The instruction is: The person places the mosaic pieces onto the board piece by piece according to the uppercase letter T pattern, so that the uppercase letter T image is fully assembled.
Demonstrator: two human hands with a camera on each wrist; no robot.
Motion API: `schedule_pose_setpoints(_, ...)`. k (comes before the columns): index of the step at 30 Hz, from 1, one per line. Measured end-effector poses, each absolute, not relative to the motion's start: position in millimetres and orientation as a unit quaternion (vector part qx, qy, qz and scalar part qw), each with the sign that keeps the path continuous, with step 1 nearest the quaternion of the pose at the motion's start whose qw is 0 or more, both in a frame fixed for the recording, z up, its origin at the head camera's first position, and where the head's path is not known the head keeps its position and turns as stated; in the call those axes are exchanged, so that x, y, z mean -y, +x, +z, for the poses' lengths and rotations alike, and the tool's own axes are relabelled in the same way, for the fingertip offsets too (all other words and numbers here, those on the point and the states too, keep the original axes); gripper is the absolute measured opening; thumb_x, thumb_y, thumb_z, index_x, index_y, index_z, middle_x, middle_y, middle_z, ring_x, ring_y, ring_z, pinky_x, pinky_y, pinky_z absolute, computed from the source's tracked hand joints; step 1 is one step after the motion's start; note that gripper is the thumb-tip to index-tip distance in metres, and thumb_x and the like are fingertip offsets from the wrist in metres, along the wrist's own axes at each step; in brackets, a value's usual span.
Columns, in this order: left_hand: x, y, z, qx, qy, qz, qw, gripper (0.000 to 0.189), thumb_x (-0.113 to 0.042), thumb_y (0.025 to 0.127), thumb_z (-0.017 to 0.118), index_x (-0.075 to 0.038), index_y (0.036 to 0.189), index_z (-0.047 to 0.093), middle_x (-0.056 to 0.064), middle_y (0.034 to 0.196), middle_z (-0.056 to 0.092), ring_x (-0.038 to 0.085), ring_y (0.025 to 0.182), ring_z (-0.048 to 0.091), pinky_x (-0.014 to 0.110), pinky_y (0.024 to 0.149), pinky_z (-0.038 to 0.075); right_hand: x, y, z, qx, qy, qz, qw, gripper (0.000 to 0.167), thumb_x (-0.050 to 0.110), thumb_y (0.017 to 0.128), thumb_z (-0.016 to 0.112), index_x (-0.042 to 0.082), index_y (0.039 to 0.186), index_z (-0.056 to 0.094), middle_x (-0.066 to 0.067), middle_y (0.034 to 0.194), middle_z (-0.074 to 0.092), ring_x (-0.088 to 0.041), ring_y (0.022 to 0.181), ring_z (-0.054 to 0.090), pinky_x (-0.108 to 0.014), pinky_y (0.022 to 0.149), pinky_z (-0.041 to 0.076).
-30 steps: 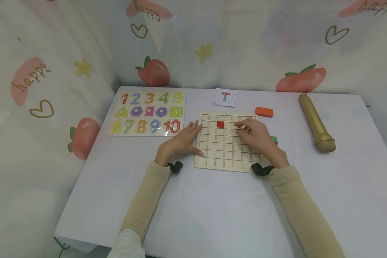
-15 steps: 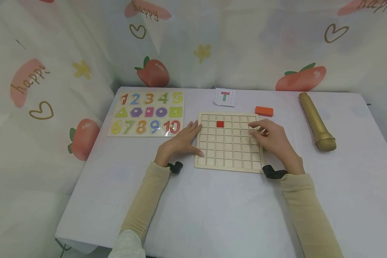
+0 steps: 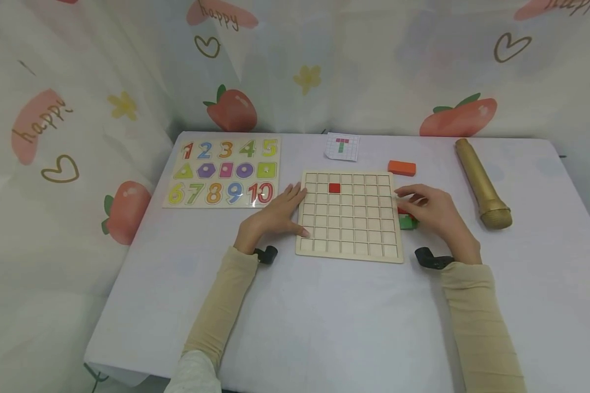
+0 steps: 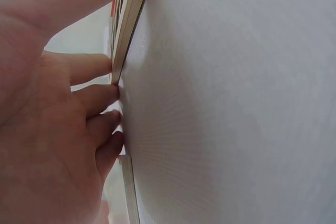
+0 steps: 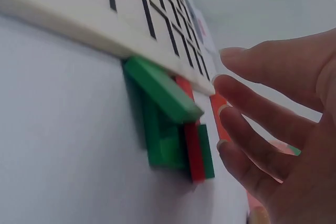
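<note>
A wooden grid board [image 3: 348, 216] lies flat on the table, with one red square tile [image 3: 334, 188] in a cell of its second row. My left hand [image 3: 275, 214] rests at the board's left edge, its fingers spread and thumb at the lower corner. Just off the right edge hovers my right hand [image 3: 435, 213], fingers loosely bent, nothing seen between them. Below it is a small pile of green tiles [image 5: 163, 90] and red tiles [image 5: 194, 150], touching the board's side in the right wrist view. In the head view the hand hides part of that pile.
A card [image 3: 342, 147] with a coloured T pattern lies behind the board, and an orange block [image 3: 401, 167] sits at its back right. At left is a number-and-shape puzzle board [image 3: 221, 172]. A gold microphone-shaped object [image 3: 483, 185] lies at right.
My right hand has moved right, from above the board to beside its right edge, and the tile pile shows there. My left hand has stayed in place.
</note>
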State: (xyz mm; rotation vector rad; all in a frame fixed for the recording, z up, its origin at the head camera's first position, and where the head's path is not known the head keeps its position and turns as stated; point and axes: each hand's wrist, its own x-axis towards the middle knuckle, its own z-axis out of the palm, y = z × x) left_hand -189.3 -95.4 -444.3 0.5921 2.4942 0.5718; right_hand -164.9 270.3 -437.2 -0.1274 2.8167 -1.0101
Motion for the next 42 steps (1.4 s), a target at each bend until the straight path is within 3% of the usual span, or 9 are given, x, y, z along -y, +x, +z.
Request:
schedule_pose_setpoints(8,95,-190,-445,-0.919,0.215,0.214,0.251,0.117,-0.048,0.084,0.083,-0.015,0.167,0.008,0.003,0.175,-0.007,0.024,0.161,-0.009,0.041,0.132,0.005,-280,-168,-444,-0.939,-0.026,-0.334,0.079,0.04,0.023,0.1,0.069,0.005,0.135,0.064,-0.023,0.123,0.065,-0.037,0.111,0.059,-0.048,0.092,0.05)
schedule_pose_setpoints(15,95,-189,-446,-0.918,0.216,0.215,0.253,0.116,-0.049,0.084,0.083,-0.016,0.167,0.008,0.003,0.175,-0.006,0.023,0.161,-0.009,0.041,0.132,0.005,-286,-168,-449,-0.932,-0.03,-0.345,0.106,0.047,0.025,0.097,0.072,0.003,0.138,0.061,-0.025,0.136,0.06,-0.04,0.124,0.053,-0.056,0.106,0.044)
schedule_pose_setpoints(21,95,-190,-447,-0.918,0.215,0.216,0.253,0.117,-0.049,0.084,0.082,-0.016,0.167,0.008,0.002,0.175,-0.006,0.023,0.161,-0.009,0.041,0.132,0.006,-289,-169,-450,-0.931,-0.032,-0.341,0.129,0.05,0.031,0.097,0.072,0.003,0.137,0.061,-0.024,0.139,0.057,-0.041,0.127,0.048,-0.059,0.109,0.039)
schedule_pose_setpoints(33,96,-189,-446,-0.917,0.214,0.221,0.253,0.116,-0.048,0.084,0.082,-0.016,0.167,0.008,0.002,0.175,-0.007,0.023,0.161,-0.009,0.042,0.132,0.005,-282,-169,-449,-0.939,-0.019,-0.325,0.113,0.043,0.023,0.096,0.074,0.001,0.132,0.065,-0.023,0.13,0.059,-0.039,0.116,0.05,-0.054,0.099,0.044)
schedule_pose_setpoints(42,96,-190,-446,-0.915,0.215,0.226,0.254,0.116,-0.048,0.083,0.083,-0.015,0.167,0.009,0.002,0.175,-0.005,0.023,0.161,-0.008,0.042,0.132,0.005,-281,-167,-454,-0.942,-0.014,-0.327,0.07,0.038,0.021,0.096,0.075,-0.001,0.127,0.069,-0.022,0.122,0.062,-0.033,0.104,0.054,-0.039,0.084,0.044)
